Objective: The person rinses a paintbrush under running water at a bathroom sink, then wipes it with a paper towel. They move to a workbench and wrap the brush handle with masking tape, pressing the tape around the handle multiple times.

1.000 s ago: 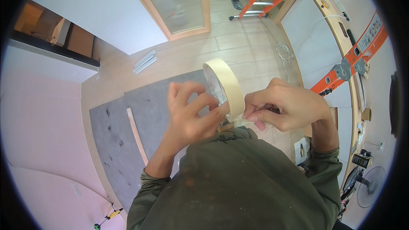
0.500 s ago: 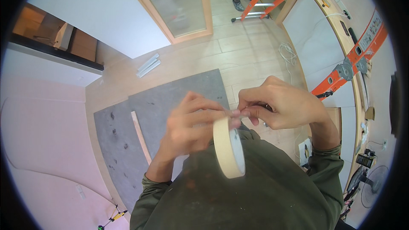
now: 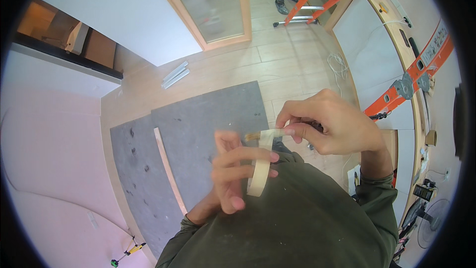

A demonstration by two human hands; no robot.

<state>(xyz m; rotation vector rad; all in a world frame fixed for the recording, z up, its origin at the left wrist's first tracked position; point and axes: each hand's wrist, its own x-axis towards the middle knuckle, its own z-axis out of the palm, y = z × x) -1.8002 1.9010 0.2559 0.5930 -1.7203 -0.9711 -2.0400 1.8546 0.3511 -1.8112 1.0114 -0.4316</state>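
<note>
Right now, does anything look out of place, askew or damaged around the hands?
Nothing looks damaged. The left hand holds a tape roll edge-on, and the right hand pinches its free end. On the floor, a thin strip lies loose across the grey mats, and a white cable sits coiled untidily.

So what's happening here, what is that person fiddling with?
A person holds a roll of pale masking tape in the left hand, edge-on in front of the chest. The right hand pinches the loose tape end just above the roll. Below, grey sheets lie on the floor, and orange ladders stand nearby.
</note>
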